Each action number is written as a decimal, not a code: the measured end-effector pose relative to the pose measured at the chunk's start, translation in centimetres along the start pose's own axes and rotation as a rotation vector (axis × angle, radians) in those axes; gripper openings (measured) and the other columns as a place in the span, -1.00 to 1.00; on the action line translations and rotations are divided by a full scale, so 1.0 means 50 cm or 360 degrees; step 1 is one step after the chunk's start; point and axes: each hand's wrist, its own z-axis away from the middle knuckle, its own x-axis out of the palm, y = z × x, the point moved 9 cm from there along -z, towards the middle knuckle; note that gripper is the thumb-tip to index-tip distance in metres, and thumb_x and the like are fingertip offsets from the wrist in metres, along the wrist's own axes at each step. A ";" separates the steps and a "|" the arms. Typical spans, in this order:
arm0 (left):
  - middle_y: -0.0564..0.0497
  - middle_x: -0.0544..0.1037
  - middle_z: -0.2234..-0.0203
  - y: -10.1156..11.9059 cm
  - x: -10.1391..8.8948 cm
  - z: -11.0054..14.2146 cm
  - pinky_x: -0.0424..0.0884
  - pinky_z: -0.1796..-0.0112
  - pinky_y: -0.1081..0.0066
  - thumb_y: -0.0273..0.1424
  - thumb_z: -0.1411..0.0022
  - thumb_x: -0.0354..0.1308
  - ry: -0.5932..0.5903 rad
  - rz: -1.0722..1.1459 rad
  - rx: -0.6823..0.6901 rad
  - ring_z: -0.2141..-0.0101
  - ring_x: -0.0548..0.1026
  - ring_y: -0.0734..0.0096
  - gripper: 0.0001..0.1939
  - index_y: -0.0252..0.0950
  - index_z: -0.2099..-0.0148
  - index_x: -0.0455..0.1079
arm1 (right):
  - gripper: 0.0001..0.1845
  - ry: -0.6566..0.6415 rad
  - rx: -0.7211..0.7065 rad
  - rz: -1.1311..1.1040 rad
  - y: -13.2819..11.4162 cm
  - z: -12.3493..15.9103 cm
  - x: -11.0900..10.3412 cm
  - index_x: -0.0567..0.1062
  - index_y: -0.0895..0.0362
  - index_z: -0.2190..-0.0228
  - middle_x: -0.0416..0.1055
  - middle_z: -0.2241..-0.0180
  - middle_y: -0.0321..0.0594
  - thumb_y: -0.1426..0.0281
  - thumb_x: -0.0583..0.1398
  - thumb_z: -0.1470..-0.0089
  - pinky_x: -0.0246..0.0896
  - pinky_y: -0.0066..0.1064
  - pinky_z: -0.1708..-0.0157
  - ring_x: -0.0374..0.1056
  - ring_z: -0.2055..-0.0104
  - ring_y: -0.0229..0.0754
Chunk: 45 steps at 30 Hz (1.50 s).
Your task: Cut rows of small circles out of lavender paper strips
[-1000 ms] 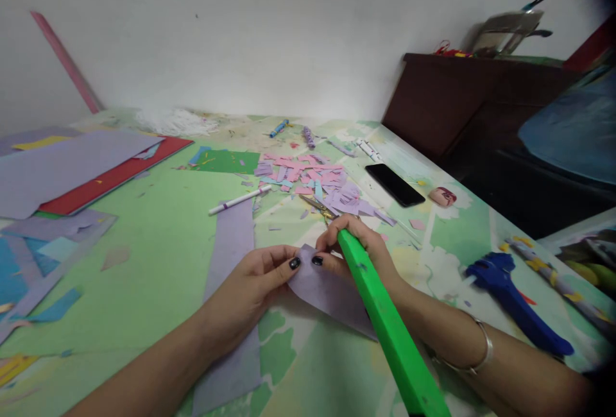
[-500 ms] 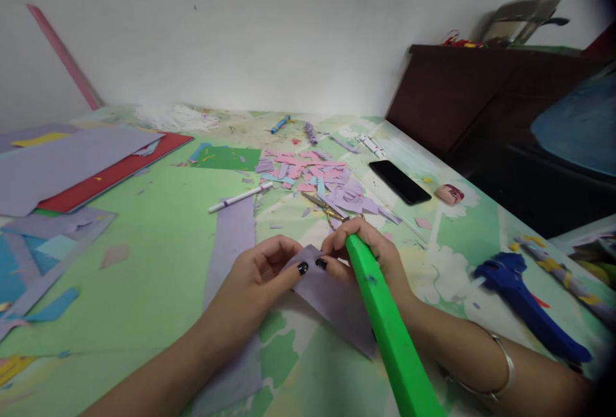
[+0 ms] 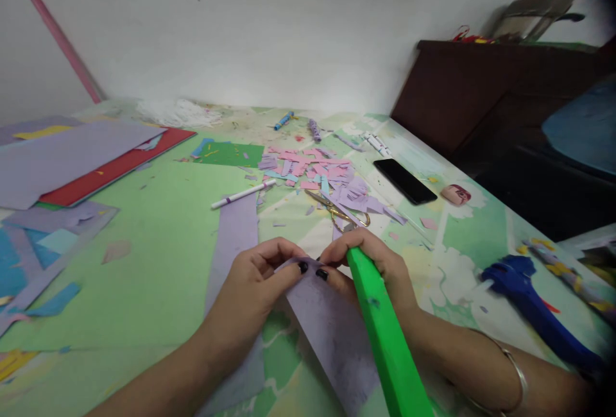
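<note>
Between thumb and fingers my left hand (image 3: 262, 285) pinches the top edge of a purple sheet of paper (image 3: 327, 327). My right hand (image 3: 370, 269) pinches the same edge close beside it, both thumbs nearly meeting. Tucked in my right hand is also a long bright green stick (image 3: 385, 333), slanting down toward me and partly covering the paper. A longer purple paper strip (image 3: 235, 237) lies under my left hand and forearm. Gold-handled scissors (image 3: 337, 208) rest just beyond my right hand, among paper scraps.
Pink and purple paper scraps (image 3: 308, 167) lie mid-table, with a white marker (image 3: 244, 194) to their left. A black phone (image 3: 405, 181), a pinkish case (image 3: 456, 194) and a blue glue gun (image 3: 529, 301) are on the right. Stacked coloured sheets (image 3: 77, 154) lie at left.
The purple paper has tilted, so its broad face now hangs downward toward me. Both hands keep their pinch and sit slightly lower. The camera view has shifted a little.
</note>
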 end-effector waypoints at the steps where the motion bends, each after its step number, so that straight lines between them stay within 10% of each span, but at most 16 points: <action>1: 0.10 0.51 0.50 -0.001 0.000 0.000 0.25 0.40 0.52 -0.31 -0.08 0.27 0.0008 -0.0005 -0.0008 0.47 0.39 0.52 -0.88 -0.25 0.36 0.45 | -0.85 0.0015 -0.0028 0.0043 -0.003 0.001 0.000 0.40 0.07 0.43 0.43 0.50 -0.34 0.47 0.30 0.03 0.27 -0.52 0.51 0.35 0.47 -0.31; 45: 0.01 0.53 0.40 -0.015 0.050 0.012 0.32 0.29 0.47 -0.32 -0.06 0.31 -0.0369 0.0473 -0.0352 0.39 0.45 0.46 -0.78 -0.32 0.25 0.46 | -0.81 0.0009 0.0180 -0.0227 0.022 -0.009 -0.007 0.36 0.09 0.41 0.41 0.44 -0.31 0.43 0.31 0.05 0.26 -0.50 0.48 0.31 0.45 -0.32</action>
